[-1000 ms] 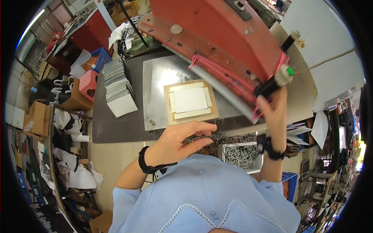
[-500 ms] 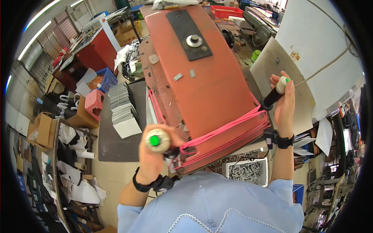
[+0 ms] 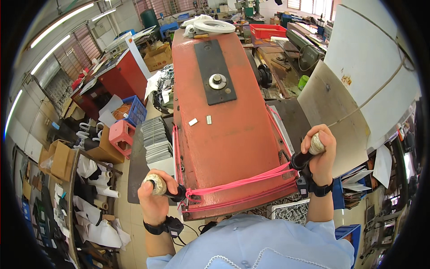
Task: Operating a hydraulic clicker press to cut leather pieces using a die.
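Observation:
A large red press head (image 3: 224, 130) with a black plate on top fills the middle of the view, wound with pink cord along its near edge. My left hand (image 3: 154, 199) grips the left black handle (image 3: 172, 193) with its rounded knob at the machine's near left corner. My right hand (image 3: 320, 152) grips the right black handle (image 3: 301, 160) at the near right corner. The bed under the head, with whatever lies on it, is hidden.
A stack of grey sheets (image 3: 156, 139) lies on the dark table left of the machine. A pink stool (image 3: 122, 136), a blue crate (image 3: 134, 110) and cardboard boxes (image 3: 60, 159) stand on the left. A metal shield panel (image 3: 331, 116) stands right. A tray of metal scraps (image 3: 286, 210) sits below.
The red head has swung down from its raised, tilted position to lie flat over the bed. My left hand left the table and took the left handle; both hands moved down with it.

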A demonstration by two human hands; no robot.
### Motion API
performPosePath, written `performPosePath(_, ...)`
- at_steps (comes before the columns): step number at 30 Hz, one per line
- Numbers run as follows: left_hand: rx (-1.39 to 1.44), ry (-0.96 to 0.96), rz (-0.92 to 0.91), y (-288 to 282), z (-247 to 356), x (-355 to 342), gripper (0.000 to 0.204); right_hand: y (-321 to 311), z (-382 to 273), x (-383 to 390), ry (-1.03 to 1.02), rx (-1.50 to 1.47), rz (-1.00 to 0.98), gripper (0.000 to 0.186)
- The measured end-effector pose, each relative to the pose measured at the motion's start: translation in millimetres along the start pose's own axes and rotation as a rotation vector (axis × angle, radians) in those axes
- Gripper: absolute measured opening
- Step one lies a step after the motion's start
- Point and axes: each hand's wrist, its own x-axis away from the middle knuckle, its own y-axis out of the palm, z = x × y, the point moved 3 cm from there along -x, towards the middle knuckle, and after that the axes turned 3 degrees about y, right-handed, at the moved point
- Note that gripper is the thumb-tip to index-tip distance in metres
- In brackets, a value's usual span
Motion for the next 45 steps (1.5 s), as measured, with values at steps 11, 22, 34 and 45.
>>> performPosePath(11,-0.093,0.103,-0.068,0,-6,-6,0.055,1,4,0,-0.059,-0.003,0.014,0.037)
performPosePath(22,-0.158,0.099,-0.068,4,3,-4,0.063,-3,3,-2,-0.053,0.041,-0.097,0.042)
performPosePath(34,-0.003,0.174,-0.035,-1,-14,-11,0.06,-9,10,-4,-0.053,-0.05,-0.05,0.034)
performPosePath(45,-0.045,0.025,-0.123,-13,-14,-6,0.062,-7,16,1,-0.051,-0.067,-0.089,0.046)
